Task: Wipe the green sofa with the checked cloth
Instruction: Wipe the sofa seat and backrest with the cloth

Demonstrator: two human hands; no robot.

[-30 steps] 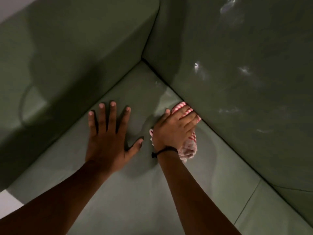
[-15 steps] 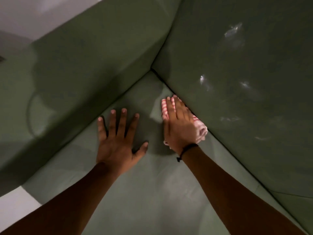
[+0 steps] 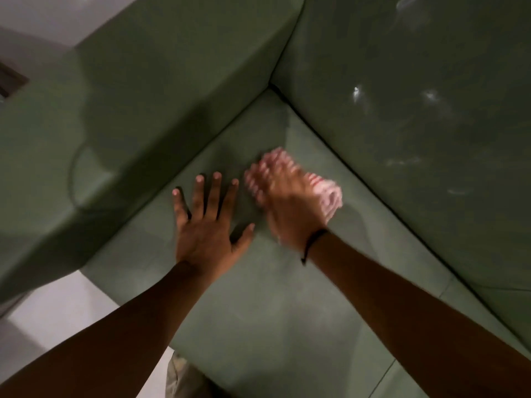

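Observation:
The green sofa fills the view: its seat cushion (image 3: 258,305) lies below me, the armrest (image 3: 143,90) at the left, the backrest (image 3: 416,116) at the right. My right hand (image 3: 290,205) presses the red-and-white checked cloth (image 3: 327,193) flat on the seat, a little out from the back corner; hand and cloth are motion-blurred. A black band circles that wrist. My left hand (image 3: 207,225) rests flat on the seat just left of it, fingers spread, holding nothing.
Pale smears and spots (image 3: 431,99) mark the backrest. A seam (image 3: 382,372) divides the seat cushions at lower right. White floor (image 3: 48,326) shows at lower left beyond the seat's front edge.
My right hand has slid the cloth away from the backrest crease, leftward across the seat toward my left hand. The view has shifted; the left hand stays planted.

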